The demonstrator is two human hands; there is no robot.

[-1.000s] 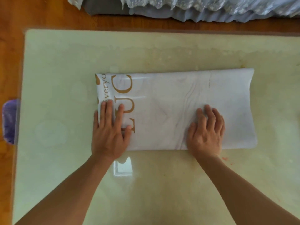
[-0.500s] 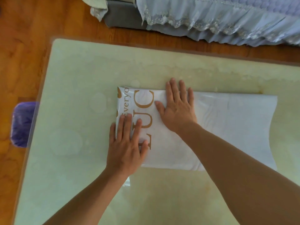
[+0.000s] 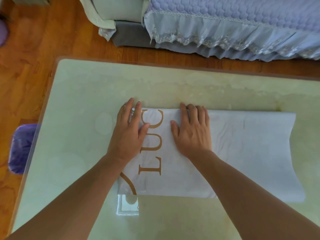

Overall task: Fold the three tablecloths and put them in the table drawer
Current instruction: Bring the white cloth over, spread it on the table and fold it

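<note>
The folded white tablecloth point(image 3: 225, 153) with gold lettering is lying flat near the middle of the worktop point(image 3: 78, 161), and both hands are pressing its far-left part. The left hand point(image 3: 129, 134) and right hand point(image 3: 192, 131) are lying flat, fingers straight, holding nothing. This looks like smoothing mid-fold; the next move probably calls for lifting one end and folding it across.

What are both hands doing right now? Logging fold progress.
Left hand: open, fingers flat, pressing the tablecloth's left end.
Right hand: open, flat on the tablecloth beside it.
</note>
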